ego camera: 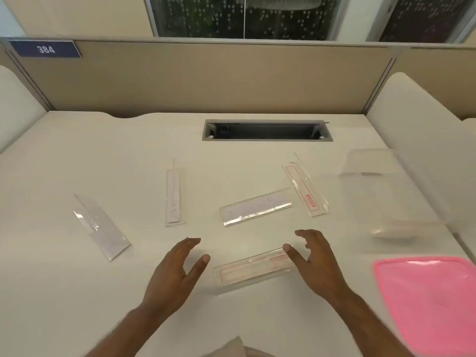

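**Near sleeve between both hands**

We log the near sleeve point(253, 269), clear with red print, flat on the tabletop point(77, 155) between our left hand point(177, 264) and right hand point(316, 256). Each grip stands apart, fingers straight, clamped on nothing. The right thumb sits at the sleeve's right end, contact unclear. Other sleeves point(256, 207) lie beyond. Clear tub point(386, 197) and pink lid point(427, 305) at right.

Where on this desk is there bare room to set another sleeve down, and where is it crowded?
Free: the near-left corner, beside the leftmost sleeve; also the far-left stretch beside the cable slot. Crowded: around the container and pink lid.
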### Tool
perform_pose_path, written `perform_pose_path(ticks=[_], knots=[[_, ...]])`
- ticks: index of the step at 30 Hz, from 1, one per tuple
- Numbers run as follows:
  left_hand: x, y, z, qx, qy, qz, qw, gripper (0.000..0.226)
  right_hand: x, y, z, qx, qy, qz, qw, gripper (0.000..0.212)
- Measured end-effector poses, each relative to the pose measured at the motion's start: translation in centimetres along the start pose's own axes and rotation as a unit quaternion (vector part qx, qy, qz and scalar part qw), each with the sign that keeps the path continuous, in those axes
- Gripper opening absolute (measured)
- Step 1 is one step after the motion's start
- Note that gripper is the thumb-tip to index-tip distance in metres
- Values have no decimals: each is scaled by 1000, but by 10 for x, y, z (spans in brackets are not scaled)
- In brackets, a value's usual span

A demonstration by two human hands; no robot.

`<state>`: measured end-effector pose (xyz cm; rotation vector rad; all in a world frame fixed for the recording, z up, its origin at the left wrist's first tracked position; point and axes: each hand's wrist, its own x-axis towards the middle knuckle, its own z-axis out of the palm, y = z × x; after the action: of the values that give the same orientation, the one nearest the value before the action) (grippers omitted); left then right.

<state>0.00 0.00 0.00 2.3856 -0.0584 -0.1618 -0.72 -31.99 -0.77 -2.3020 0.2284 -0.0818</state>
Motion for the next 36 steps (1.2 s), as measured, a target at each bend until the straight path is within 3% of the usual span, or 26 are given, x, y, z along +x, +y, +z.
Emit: perform_pose_path(ticks=[7, 11, 16, 25, 32, 36], knots=[[-14, -8, 5, -120, 7, -66, 991, 53, -11, 7, -1, 102, -18, 86, 991, 33], [-23, -2, 17, -101, -3, -78, 992, 37, -14, 7, -2, 146, -14, 116, 982, 23], [-29, 10, 30, -69, -3, -89, 994, 36, -17, 7, -2, 141, -5, 115, 983, 7], [-25, 22, 28, -111, 14, -83, 990, 24, -21, -9, -11, 251, 2, 140, 958, 17], [-29, 33, 4, -163, 10, 36, 986, 51, -26, -26, -29, 337, 14, 164, 927, 16], [-28, 41, -6, -202, 18, 33, 979, 44, -21, -40, -34, 351, 35, 157, 922, 15]])
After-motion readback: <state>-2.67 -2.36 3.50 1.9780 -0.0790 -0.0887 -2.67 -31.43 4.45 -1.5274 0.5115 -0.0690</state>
